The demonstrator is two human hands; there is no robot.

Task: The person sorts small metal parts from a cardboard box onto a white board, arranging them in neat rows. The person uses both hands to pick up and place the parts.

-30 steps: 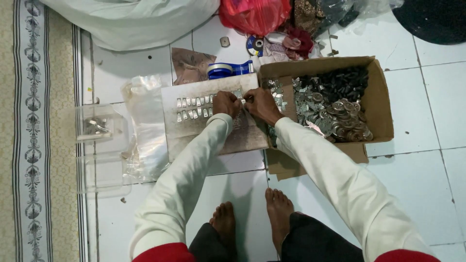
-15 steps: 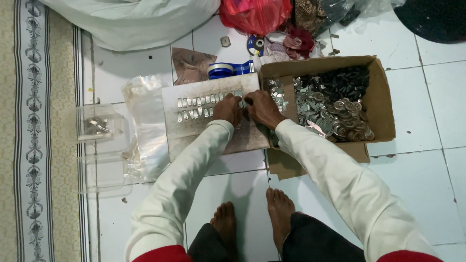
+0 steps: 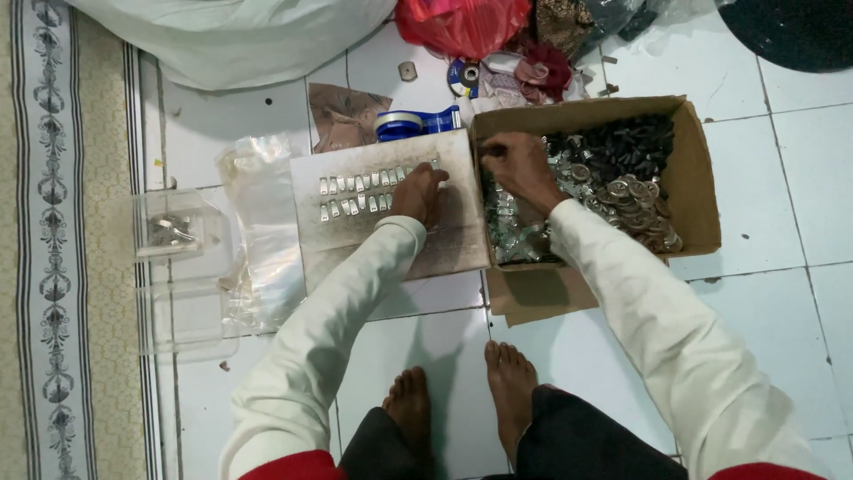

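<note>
A grey cardboard sheet [image 3: 391, 240] lies on the tiled floor with two rows of small silver metal pieces [image 3: 360, 194] lined up on it. My left hand [image 3: 419, 194] rests on the sheet at the right end of those rows, fingers curled onto the pieces. My right hand [image 3: 520, 169] reaches into the left side of an open cardboard box [image 3: 697, 178] full of silver and dark metal parts [image 3: 613, 178]; its fingers are bent over the parts, and I cannot tell if it holds one.
Clear plastic bags [image 3: 258, 231] and a clear plastic container [image 3: 173, 236] lie left of the sheet. A blue tape dispenser [image 3: 413, 123], a red bag [image 3: 462, 25] and a white sack [image 3: 240, 36] lie beyond. A patterned rug [image 3: 53, 240] runs along the left. My bare feet [image 3: 462, 400] are below.
My right hand has left the sheet, where both hands met at the row ends, and moved right into the box. My left hand stays on the sheet.
</note>
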